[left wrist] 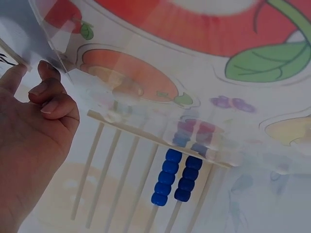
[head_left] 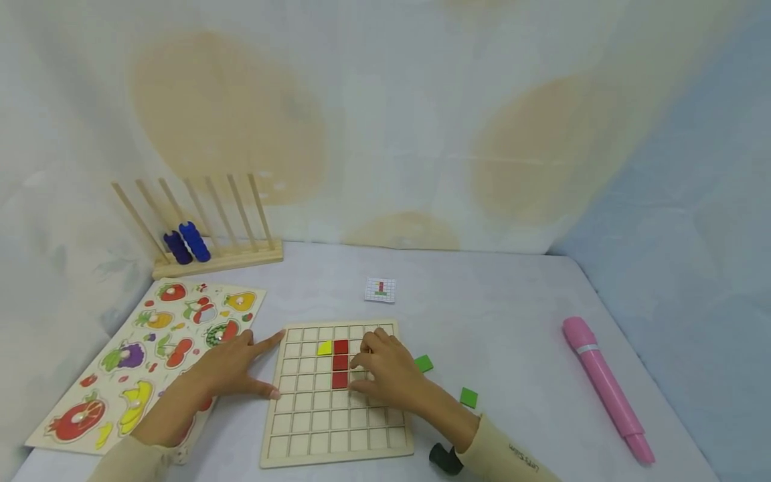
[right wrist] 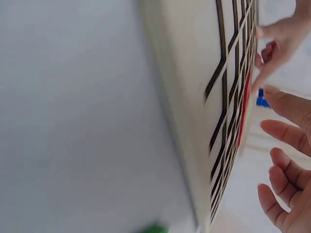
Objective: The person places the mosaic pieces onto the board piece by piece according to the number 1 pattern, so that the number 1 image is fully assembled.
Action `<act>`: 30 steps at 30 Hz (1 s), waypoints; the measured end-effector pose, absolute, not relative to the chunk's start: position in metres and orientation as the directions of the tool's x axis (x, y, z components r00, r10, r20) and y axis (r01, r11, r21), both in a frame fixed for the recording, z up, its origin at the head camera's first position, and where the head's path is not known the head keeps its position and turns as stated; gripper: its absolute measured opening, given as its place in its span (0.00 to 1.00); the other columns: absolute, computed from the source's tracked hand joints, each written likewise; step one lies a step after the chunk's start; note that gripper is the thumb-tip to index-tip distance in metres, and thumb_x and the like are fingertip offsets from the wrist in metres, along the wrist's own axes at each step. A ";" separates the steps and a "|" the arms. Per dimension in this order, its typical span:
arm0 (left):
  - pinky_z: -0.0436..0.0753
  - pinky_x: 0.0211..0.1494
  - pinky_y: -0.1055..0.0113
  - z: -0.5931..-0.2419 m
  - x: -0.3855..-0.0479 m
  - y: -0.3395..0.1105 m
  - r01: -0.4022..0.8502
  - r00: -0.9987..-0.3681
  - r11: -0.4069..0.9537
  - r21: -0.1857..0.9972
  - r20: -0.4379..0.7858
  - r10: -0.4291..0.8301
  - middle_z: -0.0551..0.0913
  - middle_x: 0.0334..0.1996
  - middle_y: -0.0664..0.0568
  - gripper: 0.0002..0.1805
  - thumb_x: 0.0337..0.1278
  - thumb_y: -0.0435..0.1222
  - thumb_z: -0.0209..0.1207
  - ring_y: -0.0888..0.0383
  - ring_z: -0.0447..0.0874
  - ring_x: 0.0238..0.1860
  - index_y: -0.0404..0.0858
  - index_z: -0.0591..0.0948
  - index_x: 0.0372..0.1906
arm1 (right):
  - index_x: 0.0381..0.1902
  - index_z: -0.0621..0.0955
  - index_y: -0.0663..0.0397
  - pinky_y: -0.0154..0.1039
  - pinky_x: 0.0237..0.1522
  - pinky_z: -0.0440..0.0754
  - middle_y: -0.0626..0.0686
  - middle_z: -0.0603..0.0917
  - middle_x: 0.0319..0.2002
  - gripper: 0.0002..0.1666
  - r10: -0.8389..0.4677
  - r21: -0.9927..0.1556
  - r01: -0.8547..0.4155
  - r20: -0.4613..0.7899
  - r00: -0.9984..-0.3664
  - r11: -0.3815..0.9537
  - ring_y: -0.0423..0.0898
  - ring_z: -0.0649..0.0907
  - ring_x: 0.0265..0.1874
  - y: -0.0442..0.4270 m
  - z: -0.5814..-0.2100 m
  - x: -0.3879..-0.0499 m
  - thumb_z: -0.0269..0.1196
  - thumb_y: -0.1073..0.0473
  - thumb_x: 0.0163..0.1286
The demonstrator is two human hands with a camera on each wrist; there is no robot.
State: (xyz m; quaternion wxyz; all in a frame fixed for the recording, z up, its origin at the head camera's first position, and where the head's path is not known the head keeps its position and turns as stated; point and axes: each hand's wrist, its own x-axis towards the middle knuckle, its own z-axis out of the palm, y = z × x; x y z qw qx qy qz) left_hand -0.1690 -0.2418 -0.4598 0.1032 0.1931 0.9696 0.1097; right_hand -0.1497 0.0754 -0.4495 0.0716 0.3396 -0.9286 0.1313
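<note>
A wooden grid board (head_left: 298, 442) lies on the table, with three red square tiles (head_left: 340, 362) in one column. A yellow tile (head_left: 324, 347) sits beside the top red one, slightly askew. My left hand (head_left: 231, 365) touches the board's left edge with extended index finger and thumb; its other fingers are curled in. Over the board, just right of the red tiles, hovers my right hand (head_left: 388, 371). Its fingers are loosely bent and apart in the right wrist view, with nothing visible between them. Two green tiles (head_left: 468, 397) lie right of the board, one partly behind the hand.
A small printed card (head_left: 380, 290) lies behind the board. To the left are a fruit puzzle board (head_left: 129, 395) and a wooden peg rack (head_left: 241, 256) with blue beads (head_left: 195, 241). A dark green object (head_left: 446, 459) is near my right sleeve; a pink pen-shaped object (head_left: 608, 388) lies far right.
</note>
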 end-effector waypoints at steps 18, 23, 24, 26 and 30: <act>0.73 0.35 0.59 -0.467 -0.169 -0.247 0.381 -0.898 0.893 0.241 -0.135 0.420 0.71 0.39 0.45 0.63 0.27 0.74 0.65 0.56 0.66 0.32 0.50 0.65 0.75 | 0.38 0.89 0.48 0.35 0.41 0.72 0.40 0.73 0.35 0.21 -0.419 -0.285 -0.471 0.226 -0.879 0.835 0.36 0.67 0.37 0.184 -0.455 -0.123 0.79 0.46 0.48; 0.73 0.35 0.59 -0.464 -0.169 -0.246 0.376 -0.898 0.895 0.241 -0.141 0.416 0.71 0.39 0.45 0.63 0.28 0.74 0.66 0.55 0.66 0.32 0.49 0.65 0.75 | 0.38 0.89 0.48 0.36 0.40 0.71 0.40 0.72 0.34 0.21 -0.384 -0.256 -0.437 0.232 -0.894 0.863 0.37 0.67 0.37 0.205 -0.460 -0.114 0.80 0.48 0.47; 0.72 0.34 0.59 -0.463 -0.169 -0.245 0.378 -0.898 0.894 0.242 -0.139 0.417 0.71 0.39 0.45 0.63 0.28 0.74 0.66 0.56 0.66 0.32 0.49 0.66 0.75 | 0.38 0.89 0.48 0.36 0.40 0.71 0.40 0.72 0.34 0.21 -0.378 -0.245 -0.430 0.234 -0.896 0.869 0.37 0.67 0.37 0.209 -0.460 -0.113 0.80 0.48 0.46; 0.72 0.34 0.60 -0.462 -0.170 -0.245 0.383 -0.897 0.891 0.246 -0.132 0.422 0.71 0.39 0.45 0.62 0.28 0.73 0.66 0.56 0.66 0.32 0.48 0.66 0.75 | 0.38 0.89 0.48 0.36 0.40 0.72 0.40 0.71 0.34 0.22 -0.365 -0.219 -0.415 0.237 -0.901 0.883 0.38 0.67 0.37 0.215 -0.462 -0.111 0.80 0.47 0.46; 0.71 0.34 0.60 -0.463 -0.171 -0.244 0.393 -0.892 0.884 0.254 -0.127 0.433 0.71 0.39 0.46 0.62 0.28 0.73 0.67 0.56 0.65 0.32 0.48 0.66 0.75 | 0.36 0.89 0.49 0.36 0.40 0.71 0.40 0.70 0.33 0.22 -0.339 -0.195 -0.386 0.235 -0.911 0.902 0.39 0.67 0.37 0.227 -0.464 -0.106 0.81 0.46 0.44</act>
